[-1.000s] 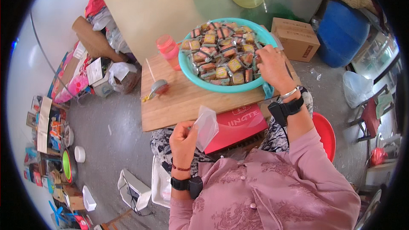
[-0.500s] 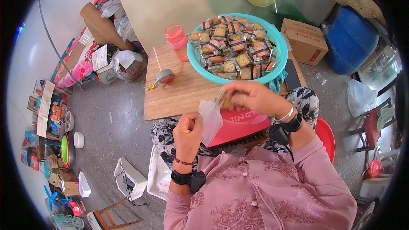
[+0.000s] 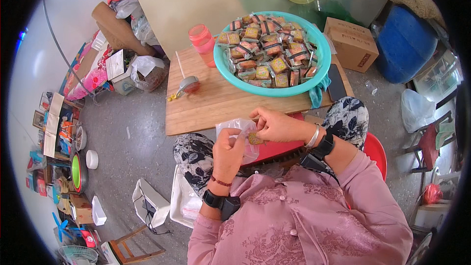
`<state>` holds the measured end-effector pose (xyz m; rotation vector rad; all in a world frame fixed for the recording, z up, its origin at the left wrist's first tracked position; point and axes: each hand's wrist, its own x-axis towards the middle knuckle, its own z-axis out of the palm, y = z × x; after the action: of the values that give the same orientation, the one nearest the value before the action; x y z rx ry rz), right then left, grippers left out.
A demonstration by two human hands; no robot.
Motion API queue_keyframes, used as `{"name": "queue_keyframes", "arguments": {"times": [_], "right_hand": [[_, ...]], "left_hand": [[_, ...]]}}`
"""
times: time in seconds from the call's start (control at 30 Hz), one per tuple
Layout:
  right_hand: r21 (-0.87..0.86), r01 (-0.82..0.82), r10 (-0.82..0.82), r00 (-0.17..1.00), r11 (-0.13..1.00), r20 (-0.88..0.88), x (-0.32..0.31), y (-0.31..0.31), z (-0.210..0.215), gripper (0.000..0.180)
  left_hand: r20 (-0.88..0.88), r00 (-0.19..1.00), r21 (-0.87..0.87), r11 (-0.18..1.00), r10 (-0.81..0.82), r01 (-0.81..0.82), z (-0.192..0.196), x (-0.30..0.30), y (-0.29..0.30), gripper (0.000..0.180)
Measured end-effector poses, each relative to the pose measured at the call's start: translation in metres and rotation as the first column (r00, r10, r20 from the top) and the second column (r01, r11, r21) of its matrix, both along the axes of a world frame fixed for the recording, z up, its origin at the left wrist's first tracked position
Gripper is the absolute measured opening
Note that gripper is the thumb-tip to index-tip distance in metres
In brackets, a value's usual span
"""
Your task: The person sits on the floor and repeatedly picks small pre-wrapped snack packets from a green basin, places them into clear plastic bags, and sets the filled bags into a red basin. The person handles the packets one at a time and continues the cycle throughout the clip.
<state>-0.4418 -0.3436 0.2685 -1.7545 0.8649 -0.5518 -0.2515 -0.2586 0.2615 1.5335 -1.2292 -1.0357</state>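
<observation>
Turquoise round plastic basin [image 3: 274, 91] on the pale wooden tabletop [image 3: 203, 113], heaped with small plastic-wrapped square snacks [image 3: 271, 49]. My left grip [image 3: 229, 151] pinches a translucent plastic bag [image 3: 250, 152]; my right grip [image 3: 277, 126] clamps one yellowish square snack [image 3: 254, 139] at the bag's right side, whether inside I cannot tell. Both at the tabletop's near edge; a wood strip separates edge from basin.

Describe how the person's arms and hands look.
The bare left hand has, at its wrist, a maroon bracelet and a black wristband with a dark box; the bare right hand, a silver bangle and another wristband with another box. Both sleeves are pink.
</observation>
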Motion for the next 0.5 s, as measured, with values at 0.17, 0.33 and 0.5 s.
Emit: {"name": "queue_keyframes", "arguments": {"times": [0.17,0.33,0.5], "right_hand": [[-0.018,-0.012,0.009,0.989,1.0,-0.148,0.003,-0.005,-0.02,0.023],[-0.146,0.051,-0.08,0.977,0.988,-0.197,0.009,-0.001,-0.035,0.021],[0.109,0.078,-0.074,0.996,0.991,-0.042,0.015,-0.002,-0.039,0.031]], "left_hand": [[-0.225,0.974,0.101,0.993,-0.041,0.065,0.003,-0.01,0.001,0.015],[-0.288,0.956,0.151,0.983,-0.053,0.1,0.007,-0.012,0.002,0.015],[-0.395,0.919,0.152,0.985,-0.015,0.082,0.006,-0.011,0.002,0.015]]}}
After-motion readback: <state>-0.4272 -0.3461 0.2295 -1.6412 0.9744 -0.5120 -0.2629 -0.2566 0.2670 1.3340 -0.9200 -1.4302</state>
